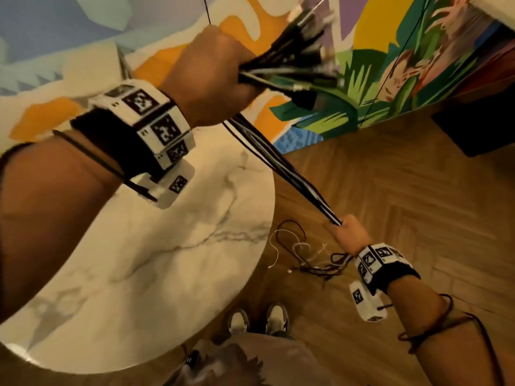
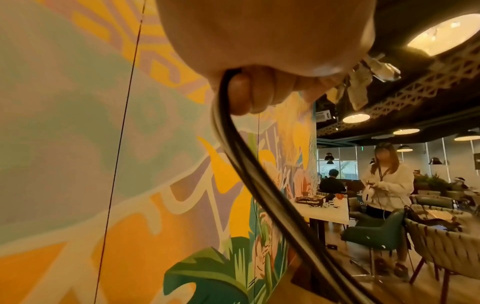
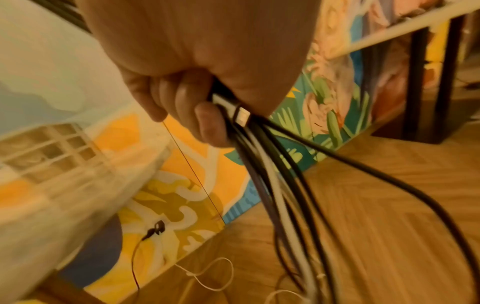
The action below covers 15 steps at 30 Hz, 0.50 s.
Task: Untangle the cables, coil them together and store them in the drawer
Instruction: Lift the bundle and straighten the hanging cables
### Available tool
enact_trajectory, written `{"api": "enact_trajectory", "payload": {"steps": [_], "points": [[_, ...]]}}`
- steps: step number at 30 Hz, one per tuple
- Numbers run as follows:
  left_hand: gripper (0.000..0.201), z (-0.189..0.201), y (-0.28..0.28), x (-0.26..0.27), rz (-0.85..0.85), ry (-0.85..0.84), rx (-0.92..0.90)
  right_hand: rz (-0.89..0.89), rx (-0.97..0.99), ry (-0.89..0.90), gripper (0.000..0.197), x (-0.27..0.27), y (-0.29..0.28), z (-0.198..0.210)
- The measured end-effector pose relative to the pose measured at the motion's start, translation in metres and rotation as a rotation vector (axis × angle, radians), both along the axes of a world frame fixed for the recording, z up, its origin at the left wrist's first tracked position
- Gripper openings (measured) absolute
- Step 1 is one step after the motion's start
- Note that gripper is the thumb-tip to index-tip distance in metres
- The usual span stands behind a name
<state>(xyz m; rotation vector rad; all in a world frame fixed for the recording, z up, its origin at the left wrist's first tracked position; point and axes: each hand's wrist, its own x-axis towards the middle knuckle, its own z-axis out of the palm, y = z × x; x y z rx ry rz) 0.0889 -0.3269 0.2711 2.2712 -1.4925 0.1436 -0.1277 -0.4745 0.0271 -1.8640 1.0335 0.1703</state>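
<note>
My left hand (image 1: 211,76) grips the cables (image 1: 281,165) just behind their plug ends, held up above the desk (image 1: 172,254). Right hand (image 1: 349,232) is fisted around the same bundle lower down; loose tails lie on the floor (image 1: 404,196) below it.

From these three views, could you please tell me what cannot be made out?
- Plug types: blurred beyond the left hand in the head view.
- Cable count: strands overlap in every view.
- Drawer: no view clearly shows one.
- Cable ends on the floor: too small in the head view, blurred in the right wrist view below the right hand.
</note>
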Motion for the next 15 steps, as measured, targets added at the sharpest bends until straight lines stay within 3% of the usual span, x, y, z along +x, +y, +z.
{"api": "enact_trajectory", "payload": {"steps": [3,6,8,10,12,15], "points": [[0.036,-0.020,0.001,-0.005,-0.040,-0.100,0.060,-0.100,0.035,-0.009,0.037,0.011,-0.008,0.003],[0.035,-0.054,-0.004,-0.027,-0.072,-0.010,0.137,-0.242,0.203,-0.213,0.037,0.025,-0.009,0.021],[0.041,-0.076,-0.012,-0.046,-0.059,0.131,0.118,-0.258,0.302,-0.350,0.039,0.033,-0.004,0.047],[0.041,-0.089,-0.021,-0.065,0.008,0.384,0.044,-0.188,0.357,-0.461,0.040,0.040,0.006,0.082],[0.026,-0.090,-0.032,-0.078,0.055,0.706,-0.045,-0.045,0.315,-0.507,0.041,0.044,0.015,0.116],[0.019,-0.073,-0.047,-0.081,0.047,0.887,-0.144,0.096,0.169,-0.544,0.035,0.049,0.023,0.158]]}}
